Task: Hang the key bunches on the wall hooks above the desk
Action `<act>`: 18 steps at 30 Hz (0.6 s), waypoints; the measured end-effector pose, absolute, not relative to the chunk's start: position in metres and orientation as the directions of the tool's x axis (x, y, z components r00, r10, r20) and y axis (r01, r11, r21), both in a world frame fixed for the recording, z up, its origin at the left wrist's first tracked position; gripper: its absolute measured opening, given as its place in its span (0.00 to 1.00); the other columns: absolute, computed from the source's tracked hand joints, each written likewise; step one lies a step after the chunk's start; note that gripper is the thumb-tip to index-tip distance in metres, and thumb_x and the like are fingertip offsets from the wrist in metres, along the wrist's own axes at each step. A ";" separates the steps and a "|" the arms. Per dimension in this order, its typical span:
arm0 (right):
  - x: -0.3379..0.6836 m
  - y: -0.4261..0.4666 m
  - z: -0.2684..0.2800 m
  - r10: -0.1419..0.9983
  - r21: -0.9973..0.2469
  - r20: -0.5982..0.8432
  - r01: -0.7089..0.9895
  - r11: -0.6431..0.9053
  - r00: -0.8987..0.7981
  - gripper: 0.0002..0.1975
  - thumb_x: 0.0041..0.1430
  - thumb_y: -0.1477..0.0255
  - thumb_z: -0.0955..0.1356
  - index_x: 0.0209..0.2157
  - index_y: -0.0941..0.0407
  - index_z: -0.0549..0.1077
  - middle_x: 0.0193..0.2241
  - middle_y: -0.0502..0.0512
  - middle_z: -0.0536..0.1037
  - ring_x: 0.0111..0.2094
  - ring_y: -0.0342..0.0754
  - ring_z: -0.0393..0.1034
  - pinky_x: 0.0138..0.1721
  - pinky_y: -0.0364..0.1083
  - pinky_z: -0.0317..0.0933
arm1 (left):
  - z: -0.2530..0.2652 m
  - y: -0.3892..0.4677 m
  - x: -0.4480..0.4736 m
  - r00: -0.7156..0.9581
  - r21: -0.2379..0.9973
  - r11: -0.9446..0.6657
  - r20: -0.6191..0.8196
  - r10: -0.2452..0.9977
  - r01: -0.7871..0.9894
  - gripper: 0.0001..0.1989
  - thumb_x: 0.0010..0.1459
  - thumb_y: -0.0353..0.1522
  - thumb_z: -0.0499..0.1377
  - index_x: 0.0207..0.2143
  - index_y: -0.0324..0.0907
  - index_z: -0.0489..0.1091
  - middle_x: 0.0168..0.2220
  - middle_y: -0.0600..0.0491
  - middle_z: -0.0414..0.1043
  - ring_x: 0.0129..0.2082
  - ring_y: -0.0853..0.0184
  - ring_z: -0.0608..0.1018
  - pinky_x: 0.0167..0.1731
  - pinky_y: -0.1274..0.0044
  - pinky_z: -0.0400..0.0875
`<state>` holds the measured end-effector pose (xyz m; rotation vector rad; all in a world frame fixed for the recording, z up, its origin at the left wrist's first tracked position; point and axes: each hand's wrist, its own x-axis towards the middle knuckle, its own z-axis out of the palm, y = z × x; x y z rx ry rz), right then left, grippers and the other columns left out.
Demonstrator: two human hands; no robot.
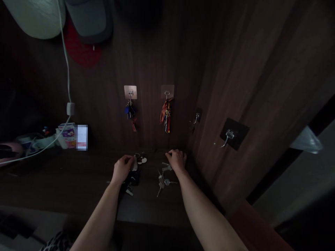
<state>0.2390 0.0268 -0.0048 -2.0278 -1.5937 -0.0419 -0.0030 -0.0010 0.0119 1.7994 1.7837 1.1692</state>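
My left hand (pixel 122 169) is at the shelf with thumb and fingers closed on a bunch of keys (pixel 134 164), whose ring and red-and-white tag (pixel 142 160) show beside the fingertips. Dark fobs (pixel 134 177) and more keys (pixel 129 191) of this group lie under and below that hand. My right hand (pixel 177 160) rests on the shelf near the back corner, its fingers curled and drawn together; what is in them is hidden. Just left of its wrist, a key (pixel 166 167) and a spread of loose-looking keys (pixel 161 182) lie flat.
On the back panel, one hook (pixel 131 92) carries keys with a blue fob (pixel 127 110); another (pixel 167 93) carries keys with an orange strap (pixel 163 112). Bare hooks (pixel 196 116) (pixel 229 134) are on the right panel. A white cable (pixel 66 66), caps (pixel 90 21) and small boxes (pixel 69 134) are left.
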 end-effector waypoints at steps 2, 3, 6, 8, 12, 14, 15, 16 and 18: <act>0.240 0.027 -0.005 0.889 -0.407 0.361 0.906 -0.120 0.280 0.08 0.55 0.67 0.65 0.35 0.52 0.75 0.39 0.58 0.75 0.47 0.54 0.63 0.52 0.57 0.44 | 0.012 -0.002 -0.003 -0.123 0.728 -0.170 0.330 0.936 0.664 0.11 0.53 0.38 0.52 0.31 0.44 0.73 0.30 0.55 0.76 0.31 0.66 0.76 0.32 0.79 0.66; 0.240 0.026 -0.005 0.890 -0.422 0.366 0.901 -0.100 0.271 0.08 0.55 0.69 0.65 0.34 0.51 0.75 0.38 0.57 0.75 0.47 0.54 0.64 0.52 0.56 0.45 | 0.013 -0.002 -0.002 -0.126 0.718 -0.188 0.360 0.925 0.671 0.11 0.53 0.38 0.52 0.31 0.44 0.72 0.30 0.55 0.76 0.32 0.66 0.76 0.33 0.79 0.66; 0.244 0.026 -0.004 0.895 -0.547 0.382 0.837 0.019 0.229 0.07 0.54 0.70 0.64 0.33 0.50 0.75 0.35 0.53 0.77 0.43 0.51 0.67 0.49 0.53 0.50 | 0.019 -0.004 0.000 -0.124 0.640 -0.274 0.505 0.854 0.718 0.11 0.56 0.37 0.50 0.35 0.44 0.71 0.34 0.53 0.76 0.36 0.65 0.76 0.36 0.77 0.67; 0.245 0.027 -0.002 0.896 -0.679 0.401 0.718 0.153 0.189 0.07 0.54 0.69 0.64 0.32 0.51 0.74 0.33 0.52 0.77 0.39 0.49 0.69 0.45 0.49 0.55 | 0.026 -0.005 0.006 -0.077 0.554 -0.328 0.586 0.807 0.765 0.11 0.57 0.36 0.50 0.37 0.44 0.70 0.36 0.52 0.75 0.39 0.64 0.75 0.39 0.75 0.66; 0.239 0.028 0.004 0.907 -0.881 0.399 0.333 0.337 0.138 0.09 0.49 0.66 0.65 0.30 0.54 0.74 0.30 0.51 0.77 0.35 0.47 0.70 0.39 0.46 0.59 | 0.039 -0.002 0.029 0.092 0.434 -0.418 0.598 0.796 0.798 0.09 0.57 0.33 0.52 0.37 0.45 0.71 0.36 0.52 0.75 0.38 0.63 0.75 0.39 0.74 0.66; 0.235 0.026 0.008 0.923 -0.916 0.375 0.187 0.355 0.088 0.10 0.47 0.64 0.67 0.31 0.54 0.74 0.28 0.50 0.76 0.33 0.47 0.69 0.38 0.46 0.59 | 0.040 0.001 0.044 0.163 0.469 -0.483 0.571 0.805 0.740 0.09 0.57 0.33 0.52 0.37 0.45 0.71 0.36 0.53 0.76 0.38 0.65 0.76 0.39 0.75 0.67; 0.233 0.023 0.009 0.929 -0.924 0.365 0.141 0.355 0.057 0.11 0.47 0.63 0.67 0.31 0.54 0.74 0.28 0.50 0.76 0.33 0.47 0.69 0.38 0.46 0.59 | 0.038 0.003 0.051 0.154 0.515 -0.495 0.568 0.808 0.699 0.09 0.57 0.33 0.52 0.38 0.45 0.71 0.37 0.53 0.76 0.37 0.65 0.76 0.38 0.76 0.67; 0.231 0.021 0.011 0.934 -0.930 0.356 0.108 0.351 0.026 0.12 0.47 0.63 0.68 0.32 0.55 0.75 0.28 0.50 0.76 0.33 0.47 0.69 0.38 0.46 0.59 | 0.035 0.004 0.057 0.129 0.560 -0.502 0.574 0.809 0.659 0.10 0.58 0.33 0.52 0.39 0.45 0.71 0.37 0.53 0.75 0.38 0.66 0.76 0.38 0.76 0.68; 0.228 0.016 0.014 0.944 -0.941 0.330 0.078 0.330 -0.025 0.12 0.47 0.62 0.68 0.32 0.54 0.75 0.29 0.50 0.76 0.34 0.46 0.69 0.39 0.46 0.59 | 0.027 0.005 0.065 0.069 0.620 -0.509 0.592 0.803 0.597 0.10 0.59 0.33 0.51 0.38 0.45 0.71 0.37 0.53 0.75 0.38 0.67 0.76 0.38 0.77 0.68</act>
